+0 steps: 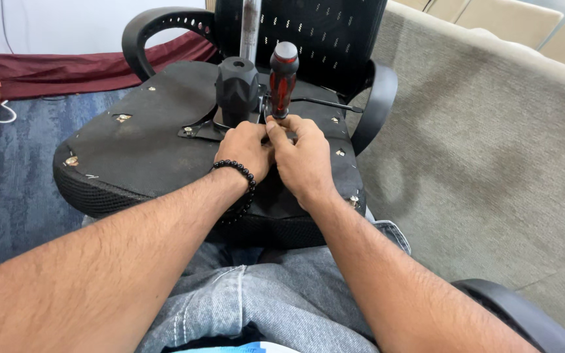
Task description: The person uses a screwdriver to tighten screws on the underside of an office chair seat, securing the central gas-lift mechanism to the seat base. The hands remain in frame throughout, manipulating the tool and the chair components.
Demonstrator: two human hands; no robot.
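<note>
no packages, labels, signs, screens visible

Bare forearms; black bead bracelet (pixel 238 178) on left wrist; grey jeans (pixel 256 294).

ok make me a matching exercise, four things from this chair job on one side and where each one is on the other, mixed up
Things
1. red and black screwdriver
2. black bead bracelet
3. black plastic armrest
4. dark red cloth

Places
A. on the left wrist
B. on the floor behind the chair
C. upright above both hands
D. at the seat's right side

Pairs: 1-C, 2-A, 3-D, 4-B
</note>
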